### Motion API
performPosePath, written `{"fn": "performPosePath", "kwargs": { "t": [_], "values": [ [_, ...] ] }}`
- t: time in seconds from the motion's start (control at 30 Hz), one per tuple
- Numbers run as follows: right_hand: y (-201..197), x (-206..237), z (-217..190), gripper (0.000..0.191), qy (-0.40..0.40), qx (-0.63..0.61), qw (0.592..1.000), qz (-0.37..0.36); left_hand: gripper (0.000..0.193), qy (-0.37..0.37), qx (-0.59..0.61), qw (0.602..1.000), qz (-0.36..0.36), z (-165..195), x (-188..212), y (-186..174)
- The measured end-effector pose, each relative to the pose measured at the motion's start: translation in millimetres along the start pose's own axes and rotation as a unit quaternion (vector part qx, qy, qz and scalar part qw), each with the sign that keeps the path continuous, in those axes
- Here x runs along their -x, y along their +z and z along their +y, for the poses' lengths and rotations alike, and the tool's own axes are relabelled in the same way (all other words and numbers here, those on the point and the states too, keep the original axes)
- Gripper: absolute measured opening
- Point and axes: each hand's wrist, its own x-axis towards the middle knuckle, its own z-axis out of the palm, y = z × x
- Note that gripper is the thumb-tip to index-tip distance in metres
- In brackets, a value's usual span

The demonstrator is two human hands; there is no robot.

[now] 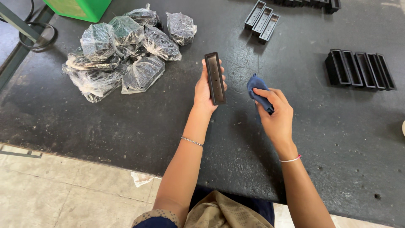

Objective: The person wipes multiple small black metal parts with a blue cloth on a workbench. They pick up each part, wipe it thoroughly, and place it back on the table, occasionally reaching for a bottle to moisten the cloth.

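1. Black tray part (215,78), a long narrow rectangular piece, is held up over the bench (126,122) in the left hand (205,90). Its long axis runs away from the person, almost straight up the head view, tilted slightly left at the far end.
2. Left-hand fingers (222,80) wrap around the part from behind, with the tips showing along its right edge; the grip is narrow and clamped on the piece.
3. Right hand (276,114) sits just to the right of the part, apart from it. Its fingers are curled shut around a blue cloth (257,90), bunched so that its free end points up and left, toward the part.
4. The cloth lies to the right of the part's lower half, near but not touching; the gap between them is bare bench.
5. Farther off: a heap of clear plastic bags (122,55) at the left, a row of similar black parts (358,69) at the right, and three more (262,19) at the top.
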Motion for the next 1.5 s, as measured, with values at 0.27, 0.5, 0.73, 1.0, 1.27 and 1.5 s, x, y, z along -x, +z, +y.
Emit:
{"fn": "performPosePath", "kwargs": {
  "t": [0.27, 0.5, 0.73, 1.0, 1.27, 1.5],
  "values": [
    [-1, 0, -1, 0.030, 0.004, -0.012, 1.000, 0.000, 0.055, 0.011, -0.014, 1.000, 0.011, 2, -1, -4],
    [-1, 0, 0, 0.031, -0.004, -0.006, 1.000, 0.007, 0.058, 0.034, -0.041, 0.997, 0.062, 0, -7, -9],
    [-2, 0, 1, 0.030, 0.002, -0.007, 1.000, 0.007, 0.055, 0.284, -0.142, 0.948, 0.009, 4, -3, -2],
    [-8, -1, 1, 0.032, -0.005, -0.006, 1.000, 0.028, 0.044, 0.475, -0.335, 0.810, 0.080, 36, -16, -38],
    [-70, -11, 73, 0.029, -0.008, 0.011, 0.973, 0.231, 0.067, 0.347, -0.724, 0.543, 0.246, 42, 10, -35],
    [-154, 10, 186, 0.037, 0.133, -0.279, 0.782, 0.540, 0.071, 0.459, -0.725, 0.513, 0.018, -32, 26, 57]
  ]
}}
